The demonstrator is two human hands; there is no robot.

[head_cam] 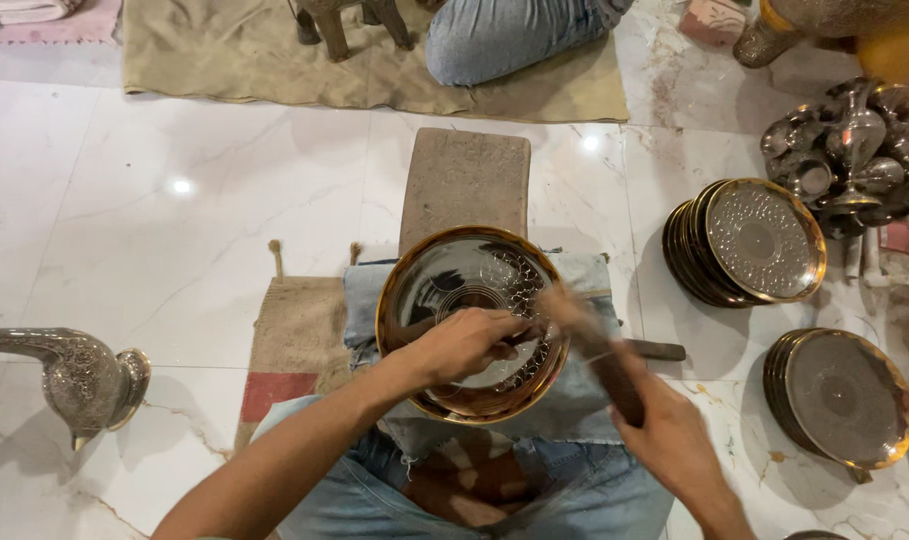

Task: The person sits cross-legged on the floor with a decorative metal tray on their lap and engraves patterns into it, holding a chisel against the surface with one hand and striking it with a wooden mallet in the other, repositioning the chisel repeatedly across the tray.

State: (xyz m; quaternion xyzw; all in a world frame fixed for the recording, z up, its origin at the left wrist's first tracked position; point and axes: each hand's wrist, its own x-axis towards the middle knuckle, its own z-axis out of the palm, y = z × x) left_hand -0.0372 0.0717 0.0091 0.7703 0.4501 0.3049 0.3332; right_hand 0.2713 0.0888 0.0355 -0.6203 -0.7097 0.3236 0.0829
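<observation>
Partly engraved, gold-rimmed round brass plate, shiny centre

We see our bare forearms, no sleeves showing; left hand and right hand without gloves, rings or watch; pale blue jeans, frayed and torn.

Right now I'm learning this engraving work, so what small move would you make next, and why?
Probably shift the punch a little along the pattern's edge and strike again. The left hand steadies a thin tool on the round metal plate, the right hand holds a blurred wooden mallet over it, and the scale-like pattern covers only the plate's right side, leaving the left plain.
</observation>
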